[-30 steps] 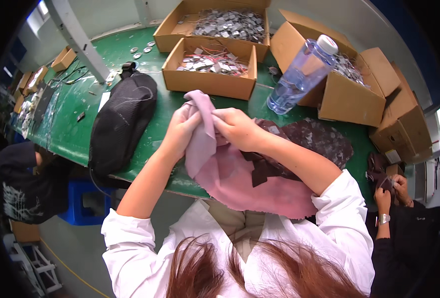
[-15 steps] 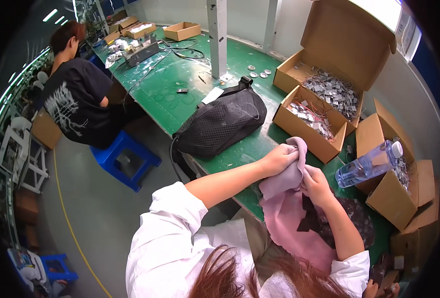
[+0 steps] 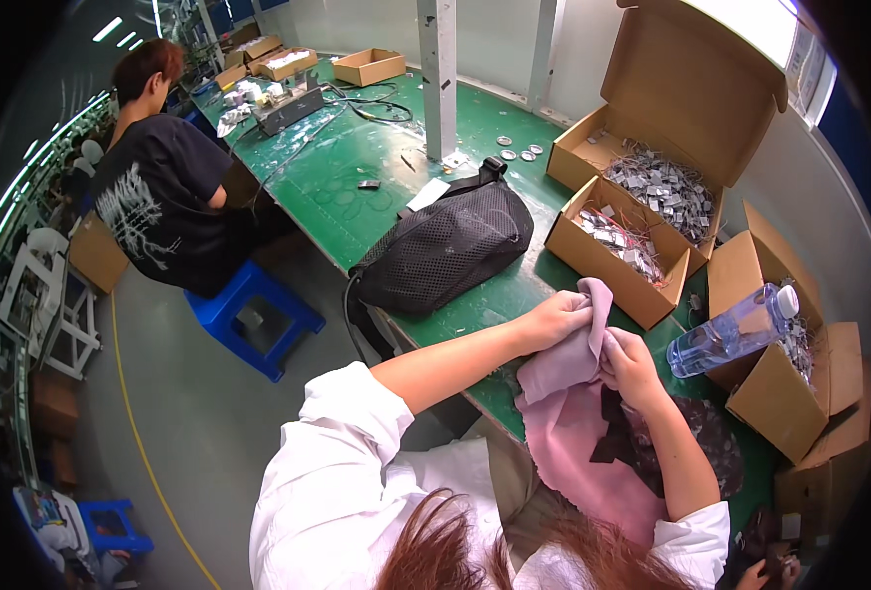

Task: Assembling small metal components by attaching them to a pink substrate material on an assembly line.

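A greyish-mauve cloth [image 3: 565, 370] is bunched up between my two hands at the front edge of the green table. My left hand [image 3: 559, 321] is closed around its upper fold. Just to the right and slightly nearer, my right hand [image 3: 634, 368] pinches the other side of the fold, its fingertips partly hidden by the fabric. Beneath hangs a pink fabric [image 3: 578, 447] with a ragged edge, spread toward my lap; I cannot tell whether it is one piece with the mauve cloth. A dark patterned fabric [image 3: 696, 438] lies beside it under my right forearm.
Behind my hands lies a black mesh bag [image 3: 445, 246]. Cardboard boxes [image 3: 617, 261] with small wired parts stand on the right, where a blue water bottle [image 3: 730, 334] leans on one. A person [image 3: 165, 187] sits on a blue stool [image 3: 253, 315] at left. Another person's hand [image 3: 753, 575] shows bottom right.
The view has shifted slightly, so the surroundings sit a little farther right and lower. Both hands keep their hold on the cloth. The other person's hands at bottom right have moved.
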Motion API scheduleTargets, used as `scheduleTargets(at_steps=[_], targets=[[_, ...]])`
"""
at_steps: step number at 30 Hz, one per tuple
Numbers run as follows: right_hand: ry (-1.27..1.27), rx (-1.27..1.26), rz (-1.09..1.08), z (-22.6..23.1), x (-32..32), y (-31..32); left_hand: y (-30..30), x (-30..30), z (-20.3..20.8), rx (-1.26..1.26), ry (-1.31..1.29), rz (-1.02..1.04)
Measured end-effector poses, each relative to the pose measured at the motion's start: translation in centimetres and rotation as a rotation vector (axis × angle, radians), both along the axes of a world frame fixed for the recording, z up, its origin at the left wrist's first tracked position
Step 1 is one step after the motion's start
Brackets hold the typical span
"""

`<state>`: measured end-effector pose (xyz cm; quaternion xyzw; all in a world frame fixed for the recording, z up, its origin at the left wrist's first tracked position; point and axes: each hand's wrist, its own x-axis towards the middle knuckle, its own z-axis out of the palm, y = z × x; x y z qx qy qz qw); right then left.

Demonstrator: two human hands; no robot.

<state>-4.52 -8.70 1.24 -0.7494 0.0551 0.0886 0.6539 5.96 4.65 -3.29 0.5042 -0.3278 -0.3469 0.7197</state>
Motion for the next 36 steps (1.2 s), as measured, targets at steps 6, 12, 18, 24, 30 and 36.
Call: scheduleTargets(at_steps=[6,12,18,24,30,36], targets=[[-0.024,-0.010,0.027,-0.2,-0.8,0.9,0.2,0.0,-0.7,-0.028,-0.116,0.013],[0.012,0.195,-0.063,1.1,-0.2,-0.4,1.0,-0.5,1.6,-0.065,0.212,-0.096],[-0.019,0.042,-0.017,0.5,-0.2,0.1,0.0,0.7,-0.1,-0.040,0.114,-0.041],[-0.125,-0.008,-0.023,0.6,0.5,-0.6,1.1,0.3,1.3,0.040,0.224,0.004],[-0.220,-0.096,-0.007,0.5,0.5,-0.6,0.6,-0.2,1.7,0.046,0.275,0.105],[-0.151,0.009,0.020,0.1,0.2,-0.2,1.1,0.6,0.7,-0.014,0.148,0.011]])
